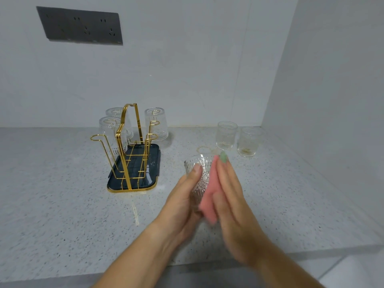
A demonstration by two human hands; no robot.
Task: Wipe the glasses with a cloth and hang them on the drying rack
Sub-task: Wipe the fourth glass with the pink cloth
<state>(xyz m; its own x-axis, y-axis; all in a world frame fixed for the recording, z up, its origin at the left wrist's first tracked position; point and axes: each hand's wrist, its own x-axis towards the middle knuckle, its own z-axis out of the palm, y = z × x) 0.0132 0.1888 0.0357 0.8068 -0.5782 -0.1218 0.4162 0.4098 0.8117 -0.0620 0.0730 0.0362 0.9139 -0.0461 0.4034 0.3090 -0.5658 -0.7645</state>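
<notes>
Head view looks down on a speckled grey worktop [62,194] set in a corner of pale walls. Held above it, towards the front edge, is a patterned glass [199,177], tilted with its mouth pointing away. The left hand [182,196] grips it from the left, thumb across the side and fingers curled round beneath. The right hand [232,200], blurred, lies flat against the other side, fingers straight and together, pressing a pink cloth [208,196] onto the glass. A bit of green shows at the fingertips; I cannot tell whether it belongs to the cloth.

Off to the left stands the drying rack [129,142], gold wire on a dark tray [149,177] with a gold rim. Three glasses hang upside down on its prongs: the front left glass [113,129], the rear left glass [116,113] and the rear right glass [156,123]. Near the right wall, well apart from the rack, the first upright glass [226,135] and the second upright glass [248,141] stand just beside each other. A dark socket panel [80,26] sits on the back wall.
</notes>
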